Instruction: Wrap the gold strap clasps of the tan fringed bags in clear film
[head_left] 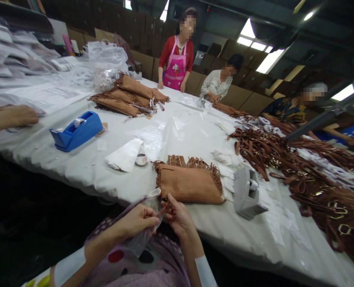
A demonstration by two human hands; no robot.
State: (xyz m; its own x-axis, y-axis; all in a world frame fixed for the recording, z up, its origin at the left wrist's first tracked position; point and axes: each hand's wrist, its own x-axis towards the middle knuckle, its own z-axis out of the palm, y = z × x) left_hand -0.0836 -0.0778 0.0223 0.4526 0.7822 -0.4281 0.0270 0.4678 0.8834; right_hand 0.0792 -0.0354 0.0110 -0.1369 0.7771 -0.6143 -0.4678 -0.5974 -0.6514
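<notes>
A tan fringed bag (191, 184) lies flat at the table's near edge, its fringe spread along the far side. My left hand (140, 220) is closed, pinching a clear plastic sleeve (140, 242) that hangs down over my lap. Beside it, at the bag's near left corner, my right hand (179, 217) is closed on a thin brown strap (163, 210) with a small metal fitting. The strap runs between my two hands and partly into the plastic. How far the sleeve covers it cannot be made out.
A grey tape dispenser (248, 193) stands right of the bag, a blue tape dispenser (77, 130) farther left. More fringed bags (129, 95) are stacked at the back. Brown straps (323, 191) heap on the right. Another person's hand (21, 115) rests at left; several co-workers are across the table.
</notes>
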